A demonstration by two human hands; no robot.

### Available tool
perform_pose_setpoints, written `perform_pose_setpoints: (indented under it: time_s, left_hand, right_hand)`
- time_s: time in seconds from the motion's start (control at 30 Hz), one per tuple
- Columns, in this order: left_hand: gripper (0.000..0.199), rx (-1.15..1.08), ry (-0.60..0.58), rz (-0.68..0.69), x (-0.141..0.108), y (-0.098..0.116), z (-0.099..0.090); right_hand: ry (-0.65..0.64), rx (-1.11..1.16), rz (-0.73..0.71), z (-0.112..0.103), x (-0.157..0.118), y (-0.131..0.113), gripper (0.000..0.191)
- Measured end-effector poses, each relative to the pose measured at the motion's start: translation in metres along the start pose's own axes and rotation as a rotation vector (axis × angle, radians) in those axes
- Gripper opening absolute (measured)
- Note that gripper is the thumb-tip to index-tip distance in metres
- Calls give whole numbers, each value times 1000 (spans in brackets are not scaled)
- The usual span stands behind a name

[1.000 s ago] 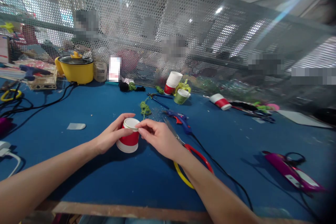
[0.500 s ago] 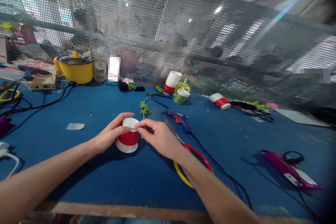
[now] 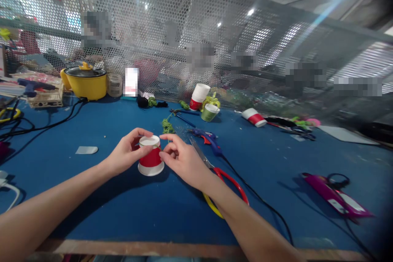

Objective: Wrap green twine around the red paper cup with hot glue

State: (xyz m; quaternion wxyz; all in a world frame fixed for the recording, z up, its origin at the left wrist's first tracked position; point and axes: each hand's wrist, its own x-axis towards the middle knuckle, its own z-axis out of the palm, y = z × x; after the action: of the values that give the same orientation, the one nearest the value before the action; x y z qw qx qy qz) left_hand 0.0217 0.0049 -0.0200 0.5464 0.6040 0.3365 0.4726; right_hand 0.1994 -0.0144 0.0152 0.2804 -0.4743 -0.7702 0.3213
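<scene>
A red and white paper cup [image 3: 152, 159] stands upside down on the blue table, its narrow end up. What looks like a thin green strand of yarn runs round it near the top. My left hand [image 3: 130, 151] grips the cup from the left, thumb across the front and fingers behind. At the cup's right side is my right hand [image 3: 181, 157], thumb and forefinger apart, their tips at or very near the cup wall. Behind it lies a loose clump of green yarn [image 3: 167, 126].
Large scissors [image 3: 231, 176] lie under my right forearm, beside a blue glue gun [image 3: 208, 137] with a black cord. Farther back stand stacked cups [image 3: 199, 95] and a green-wrapped cup [image 3: 210, 112]. A yellow pot [image 3: 86, 84] is back left; a purple packet [image 3: 336, 198] lies right.
My right thumb and forefinger have parted from their pinch at the cup's upper edge, the thumb now lower. My left hand stays on the cup. The view has shifted slightly.
</scene>
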Motion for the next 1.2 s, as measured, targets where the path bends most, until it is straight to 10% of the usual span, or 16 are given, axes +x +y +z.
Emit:
perform_pose_setpoints:
  time_s: [0.57,0.87,1.07,1.2]
  left_hand:
    - [40,-103,114,-19,1,-10,2]
    - [88,74,135,-204,-2,-16,6]
    - [54,52,109,-162,0,-13,6]
    - [63,-24,86,-128,0,-10,6]
  right_hand:
    - [-164,-487,73,10,-5,5,22]
    - [-171,-649,23,21,-5,5,23]
    - [0,-427,-42,-23,-1,6,24]
    - [323,-566,296,-75,9,34,19]
